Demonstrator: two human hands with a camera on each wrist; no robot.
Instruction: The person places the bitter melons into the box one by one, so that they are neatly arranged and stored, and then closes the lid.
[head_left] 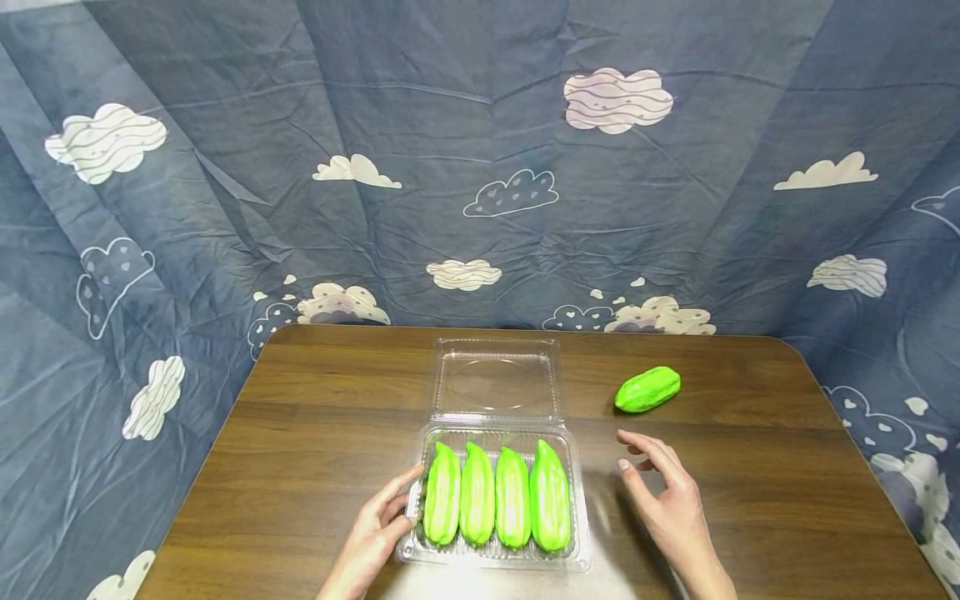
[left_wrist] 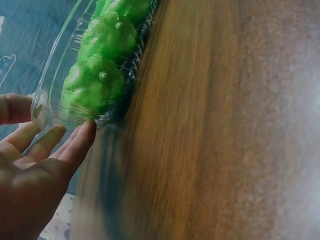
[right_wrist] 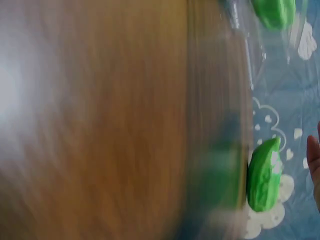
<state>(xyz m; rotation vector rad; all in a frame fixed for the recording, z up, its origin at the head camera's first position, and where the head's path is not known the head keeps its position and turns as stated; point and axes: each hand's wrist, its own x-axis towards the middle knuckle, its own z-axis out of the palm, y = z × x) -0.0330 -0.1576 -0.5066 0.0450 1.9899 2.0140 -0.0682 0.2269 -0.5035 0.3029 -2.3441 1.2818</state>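
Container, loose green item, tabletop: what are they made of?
Container: likely thin clear plastic, glossy; see-through, ribbed, bright highlights.
Loose green item: perhaps moulded plastic or foam, smooth sheen; vivid colour, but material unsure.
Tabletop: wood or wood-look laminate, satin; brown grain, reflected glare.

The left hand [head_left: 375,523] holds the open clear box [head_left: 491,561] with four green vegetables [head_left: 477,496]; the right hand [head_left: 669,493] is near a fifth vegetable [head_left: 648,389] on the desk [head_left: 757,450].

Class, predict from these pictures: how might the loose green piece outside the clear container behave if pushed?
The loose green piece would probably roll sideways, given its rounded, elongated body. Its glossy highlights suggest a smooth skin that might slip.
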